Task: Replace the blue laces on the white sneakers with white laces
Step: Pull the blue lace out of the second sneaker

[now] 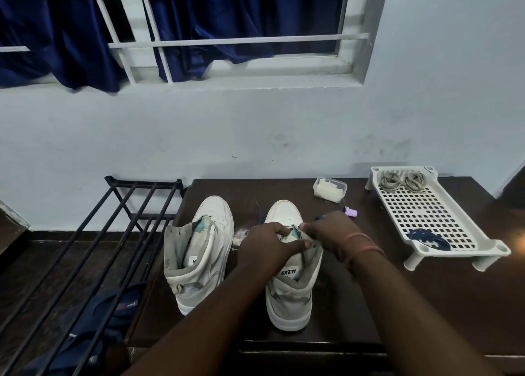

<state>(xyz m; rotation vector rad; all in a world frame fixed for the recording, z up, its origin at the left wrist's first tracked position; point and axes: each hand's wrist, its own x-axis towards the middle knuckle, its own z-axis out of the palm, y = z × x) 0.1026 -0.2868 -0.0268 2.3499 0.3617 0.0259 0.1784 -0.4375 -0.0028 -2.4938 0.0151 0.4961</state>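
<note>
Both hands, left point(265, 243) and right point(331, 233), pinched the right leather sneaker point(289, 276) at its tongue, fingers clamped; its toe pointed toward the surface's point(426, 304) far edge.

Two white high-top sneakers point(199, 250) upright on table, unlaced, blue lace point(429, 238) coiled in tray, pale laces point(402, 181) coiled at far end

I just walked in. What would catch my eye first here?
Two hands, the left hand and right hand, both gripping the tongue area of the right sneaker on a dark table. The left sneaker stands beside it without laces. At the right, a white tray holds bundled laces.
</note>
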